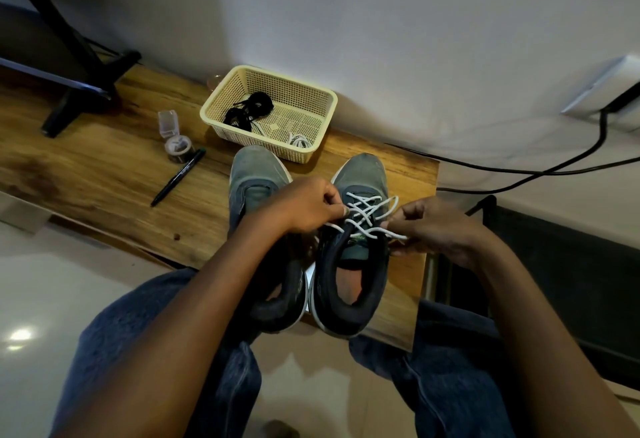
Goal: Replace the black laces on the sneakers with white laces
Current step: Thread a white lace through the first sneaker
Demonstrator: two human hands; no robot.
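Observation:
Two grey-green sneakers stand side by side on a low wooden table point(104, 174), toes pointing away from me. The right sneaker point(360, 264) has a white lace point(367, 210) crossed through its eyelets. My left hand point(308, 205) pinches the lace at the shoe's left side. My right hand point(433, 226) pinches the lace's other end at the right side. The left sneaker point(252, 174) shows no lace, and my left forearm hides its rear half. Black laces point(247, 110) and another white lace point(298, 141) lie in a cream basket point(221, 94) beyond the shoes.
A black marker point(178, 176), a roll of tape point(178, 150) and a small clear box point(168, 122) lie left of the basket. A black stand point(79, 91) occupies the table's far left. Cables point(519, 170) run along the wall at right. My knees are under the table's near edge.

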